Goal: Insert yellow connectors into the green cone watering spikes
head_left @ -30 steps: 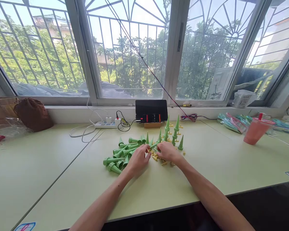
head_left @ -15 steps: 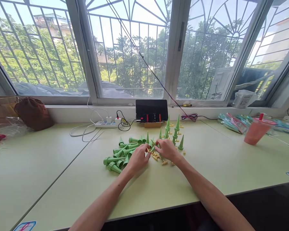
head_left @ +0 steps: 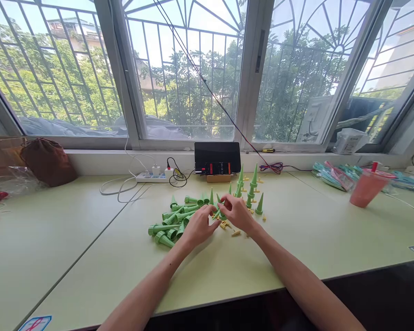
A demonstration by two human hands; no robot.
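Between my two hands is a green plastic watering spike (head_left: 216,213), tilted, its ends partly covered by fingers. My left hand (head_left: 200,226) is closed with thumb and fingertips pinched on it from the left. From the right, my right hand (head_left: 237,212) has its fingers curled around the same spike. A heap of loose green spikes (head_left: 174,217) lies beside my left hand. Small yellow valves (head_left: 236,233) are scattered under and before my right hand. Several spikes stand upright behind it, including a stacked column (head_left: 251,191) and a single spike (head_left: 260,204) with yellow valves at them.
A black tablet (head_left: 217,149) and a phone (head_left: 218,168) lean near the window wall. Left of them sits a power strip (head_left: 152,177) with cables. A pink cup with a straw (head_left: 367,189) stands at right by packaged items (head_left: 331,174). A brown bag (head_left: 48,162) rests at left.
My hands have shifted slightly, and the spike between them has turned to a different angle. The heap and the standing spikes look unchanged.
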